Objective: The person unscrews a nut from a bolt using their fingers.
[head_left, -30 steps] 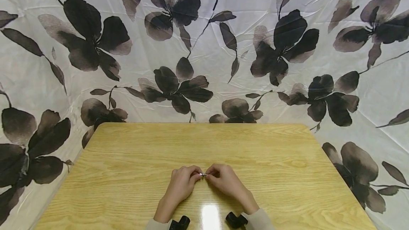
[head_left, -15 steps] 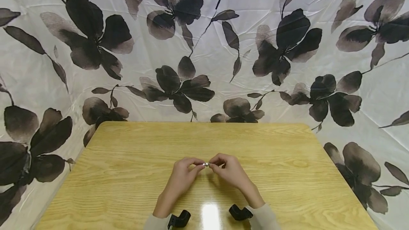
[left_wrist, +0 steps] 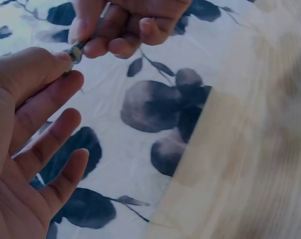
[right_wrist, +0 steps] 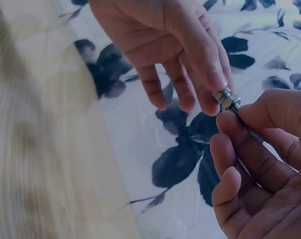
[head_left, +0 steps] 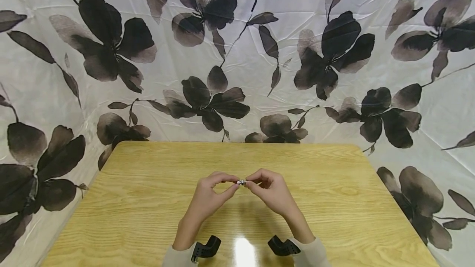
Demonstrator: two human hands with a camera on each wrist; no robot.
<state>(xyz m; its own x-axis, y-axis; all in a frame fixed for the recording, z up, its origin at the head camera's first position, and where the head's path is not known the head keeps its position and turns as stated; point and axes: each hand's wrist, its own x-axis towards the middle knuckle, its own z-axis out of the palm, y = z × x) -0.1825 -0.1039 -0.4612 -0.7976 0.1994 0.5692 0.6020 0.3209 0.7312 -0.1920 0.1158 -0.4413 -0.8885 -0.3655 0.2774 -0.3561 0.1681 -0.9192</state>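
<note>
A small metal bolt (head_left: 242,182) with a hex nut (right_wrist: 232,102) on its threaded shank is held between both hands, above the table. My left hand (head_left: 210,195) pinches one end between thumb and index finger. From the other side, my right hand (head_left: 273,192) grips the threaded end with its thumb and fingertips. The left wrist view shows the bolt (left_wrist: 75,54) bridging the short gap between the two hands. Both ends are partly hidden by the fingertips. The left hand's other fingers are spread loosely; those of the right are curled.
The wooden table (head_left: 148,168) stretches out beneath the hands, its far edge meeting a white floral cloth (head_left: 267,77). Black wrist mounts (head_left: 283,246) sit at both sleeves. A bright light reflection (head_left: 244,252) lies on the tabletop near the front.
Both hands have moved forward and up from the table with the bolt between them. The bolt shows more clearly now between the fingertips.
</note>
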